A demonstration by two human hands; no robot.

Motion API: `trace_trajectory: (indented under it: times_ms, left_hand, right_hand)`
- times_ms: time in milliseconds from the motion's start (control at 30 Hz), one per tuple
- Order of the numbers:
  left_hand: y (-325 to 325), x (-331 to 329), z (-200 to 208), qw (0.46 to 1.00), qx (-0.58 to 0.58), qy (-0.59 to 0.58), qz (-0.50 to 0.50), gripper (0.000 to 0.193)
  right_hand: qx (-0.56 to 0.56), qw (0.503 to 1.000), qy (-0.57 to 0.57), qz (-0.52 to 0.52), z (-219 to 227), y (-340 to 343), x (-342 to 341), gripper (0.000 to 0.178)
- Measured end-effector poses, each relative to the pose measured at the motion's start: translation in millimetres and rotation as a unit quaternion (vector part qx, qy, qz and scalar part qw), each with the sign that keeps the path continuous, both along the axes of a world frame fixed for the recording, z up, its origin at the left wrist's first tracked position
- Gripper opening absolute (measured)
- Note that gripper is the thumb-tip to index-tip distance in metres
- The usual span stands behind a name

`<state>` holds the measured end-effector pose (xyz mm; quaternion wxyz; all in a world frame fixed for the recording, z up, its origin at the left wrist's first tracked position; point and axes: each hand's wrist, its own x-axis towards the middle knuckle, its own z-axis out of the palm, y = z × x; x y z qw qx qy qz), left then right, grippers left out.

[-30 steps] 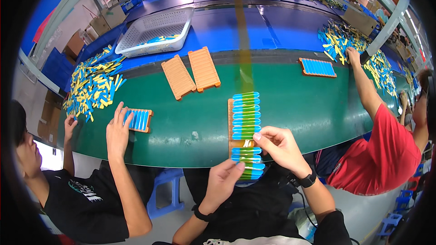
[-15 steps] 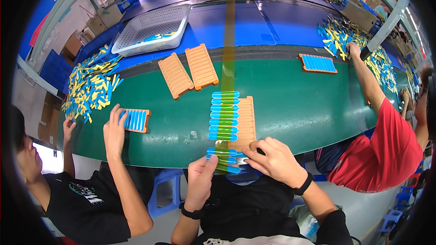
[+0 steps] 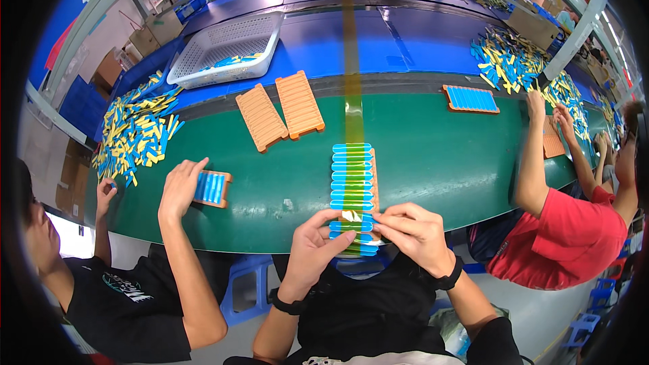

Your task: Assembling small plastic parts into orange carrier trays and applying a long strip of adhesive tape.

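Observation:
A row of blue flat sticks point(image 3: 351, 186) hangs together on a long amber tape point(image 3: 348, 40). It lies over an orange grooved tray point(image 3: 376, 189), which shows only along its right side. My left hand point(image 3: 312, 247) is closed on the near left end of the strip, thumb on top of the lower sticks. My right hand point(image 3: 414, 233) pinches at the right ends of the sticks by the tray's near edge; its fingertips hide the exact hold. Between my hands, a shiny bit of tape spans a gap in the row.
Two bare orange trays point(image 3: 300, 105) lie ahead on the green table point(image 3: 433, 155). Left is a pile of blue and yellow sticks point(image 3: 138, 132); beyond stands a white basket point(image 3: 226, 47). Co-workers on both sides reach over the table, with filled trays point(image 3: 471, 99) near them.
The taped strip has shifted right, onto the grooved tray, and both my hands moved with it. On the right, a co-worker's arm has drawn nearer and another orange tray shows.

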<state>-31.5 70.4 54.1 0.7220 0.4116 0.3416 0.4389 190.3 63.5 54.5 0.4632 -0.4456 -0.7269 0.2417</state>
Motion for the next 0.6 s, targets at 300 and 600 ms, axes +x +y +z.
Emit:
trace_trajectory:
  times_ms: [300, 600]
  left_hand:
    - [-9, 21, 4, 0.997, -0.012, -0.019, 0.069, 0.056]
    - [-14, 28, -8, 0.996, 0.022, -0.016, 0.085, 0.057]
  right_hand:
    - [-0.287, 0.88, 0.377, -0.014, 6, -5, -22, 0.039]
    - [-0.323, 0.856, 0.385, -0.124, 14, -9, -33, 0.034]
